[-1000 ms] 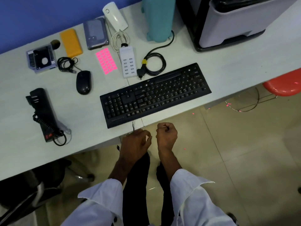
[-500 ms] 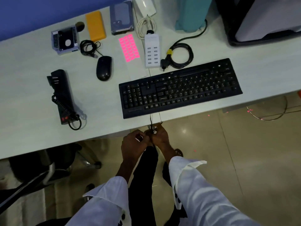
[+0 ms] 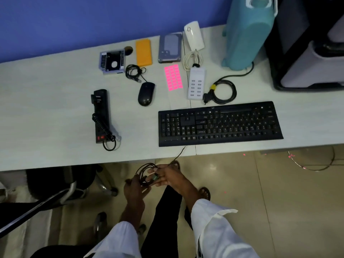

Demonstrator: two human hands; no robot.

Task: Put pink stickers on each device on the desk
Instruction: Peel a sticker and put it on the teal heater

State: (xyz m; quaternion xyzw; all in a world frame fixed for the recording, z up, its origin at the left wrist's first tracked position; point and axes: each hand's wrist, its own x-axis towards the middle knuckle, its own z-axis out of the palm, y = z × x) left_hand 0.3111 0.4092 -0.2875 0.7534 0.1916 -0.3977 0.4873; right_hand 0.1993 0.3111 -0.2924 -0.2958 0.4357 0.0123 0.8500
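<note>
Below the front edge of the pale tabletop, the left hand is gripping a thin black coiled cable, its fingers curling round the loops. The right hand is pinching the same coil near its plug end. The cable is running up over that edge to the wide black keyboard. The sheet of pink rectangular stickers is lying further back, between the black computer mouse and the white multi-port charger.
</note>
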